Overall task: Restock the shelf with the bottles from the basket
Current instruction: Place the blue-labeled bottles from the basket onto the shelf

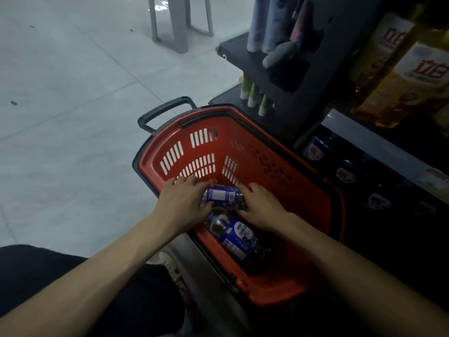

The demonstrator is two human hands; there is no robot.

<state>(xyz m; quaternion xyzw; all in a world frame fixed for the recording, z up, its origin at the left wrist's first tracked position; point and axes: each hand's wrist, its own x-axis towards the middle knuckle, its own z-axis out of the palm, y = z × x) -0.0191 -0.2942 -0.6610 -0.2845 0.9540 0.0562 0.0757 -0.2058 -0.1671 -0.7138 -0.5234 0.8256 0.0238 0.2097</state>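
A red slotted basket (313,190) with a black handle stands on the floor beside a dark shelf (379,144). Inside it lie blue-labelled bottles. One bottle (222,196) lies on its side between my hands. My left hand (183,203) wraps its left end and my right hand (261,206) presses on its right end. A second blue-labelled bottle (237,235) lies below them, near the basket's near end. The lower shelf row holds several dark bottles with red-and-white caps (345,175).
Yellow oil bottles (401,81) fill the upper shelf at right. Green-and-white tubes (254,96) and tall pale tubes (269,23) stand on a black display rack behind the basket. Grey chair legs (178,23) stand on the pale tiled floor. My dark-trousered knee is at bottom left.
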